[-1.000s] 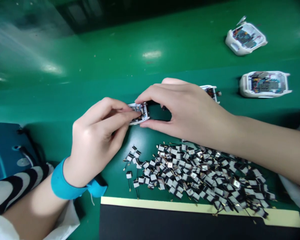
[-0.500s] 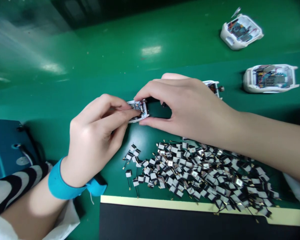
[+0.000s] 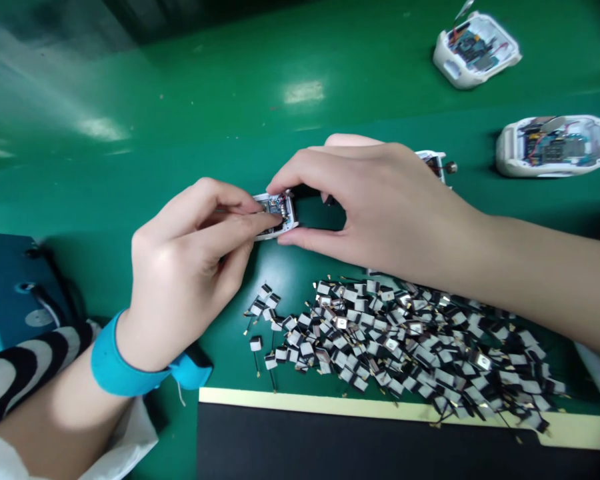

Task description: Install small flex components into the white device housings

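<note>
Sitting between the two hands, the open white case (image 3: 276, 208) has the right hand's (image 3: 380, 193) forefinger and thumb holding opposite edges, arched around a gap. The left hand's (image 3: 180, 260) fingers bunch narrowly over its other end, one tip on the circuitry; whether they pinch anything is hidden. Green tabletop (image 3: 220, 127) gives room beyond; small grey-and-black parts (image 3: 380, 340) crowd the near side, overlapping a yellow strip (image 3: 320, 403).
</note>
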Available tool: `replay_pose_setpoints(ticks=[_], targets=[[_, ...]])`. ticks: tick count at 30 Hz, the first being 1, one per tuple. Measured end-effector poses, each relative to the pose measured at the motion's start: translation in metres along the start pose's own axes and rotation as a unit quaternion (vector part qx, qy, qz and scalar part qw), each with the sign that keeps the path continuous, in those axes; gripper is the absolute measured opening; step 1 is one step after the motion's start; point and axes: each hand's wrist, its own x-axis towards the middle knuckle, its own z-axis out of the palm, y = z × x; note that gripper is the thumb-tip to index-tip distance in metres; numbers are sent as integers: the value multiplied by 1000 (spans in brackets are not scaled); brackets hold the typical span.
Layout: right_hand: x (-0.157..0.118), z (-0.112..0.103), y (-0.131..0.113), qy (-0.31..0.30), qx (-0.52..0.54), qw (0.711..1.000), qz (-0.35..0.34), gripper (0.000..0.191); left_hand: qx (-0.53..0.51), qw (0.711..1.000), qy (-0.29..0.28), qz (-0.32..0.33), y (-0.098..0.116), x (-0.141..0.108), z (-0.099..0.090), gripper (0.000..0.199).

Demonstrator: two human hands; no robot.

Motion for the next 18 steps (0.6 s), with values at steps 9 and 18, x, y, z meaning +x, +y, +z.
replay_pose_setpoints(ticks=[9,18], targets=[[1,1,0,-1,3,1000,15,29,2,1000,4,14,3,-1,0,18],[2,0,-1,-6,2,1000,16,30,20,1000,7,23,0,-1,2,16]])
